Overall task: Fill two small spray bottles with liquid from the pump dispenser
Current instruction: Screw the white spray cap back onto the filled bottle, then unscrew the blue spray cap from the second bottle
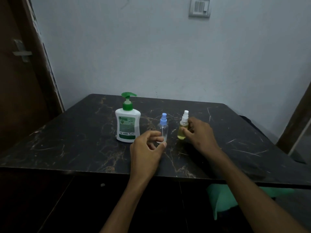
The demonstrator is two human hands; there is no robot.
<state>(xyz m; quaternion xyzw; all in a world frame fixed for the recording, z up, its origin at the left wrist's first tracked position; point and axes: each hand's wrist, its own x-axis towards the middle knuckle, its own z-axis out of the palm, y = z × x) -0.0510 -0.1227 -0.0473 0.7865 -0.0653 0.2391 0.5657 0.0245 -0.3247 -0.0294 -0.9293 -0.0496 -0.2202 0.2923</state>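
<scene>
I see a dark marble-patterned table (pixel 84 140) pushed against a pale wall (pixel 134 56), with a brown door (pixel 20 98) at the left and a switch plate (pixel 199 6) high on the wall. On the table the white pump dispenser (pixel 127 125) with its green pump head stands upright, left of the two small bottles. My left hand (pixel 146 148) reaches in over the near edge, its fingers loosely curled around the base of the clear spray bottle (pixel 162 130), the one with the blue cap; the thumb tip sits at the bottle's foot, though I cannot tell for sure how firmly the fingers close on it. That bottle stands upright just right of the dispenser and looks nearly empty. My right hand (pixel 200 133) pinches the yellow spray bottle (pixel 183 129) between thumb and fingers at its lower half. It has a white cap, stands upright just right of the clear one, and holds yellowish liquid. A patch of green cloth (pixel 223 199) shows below the table edge.
</scene>
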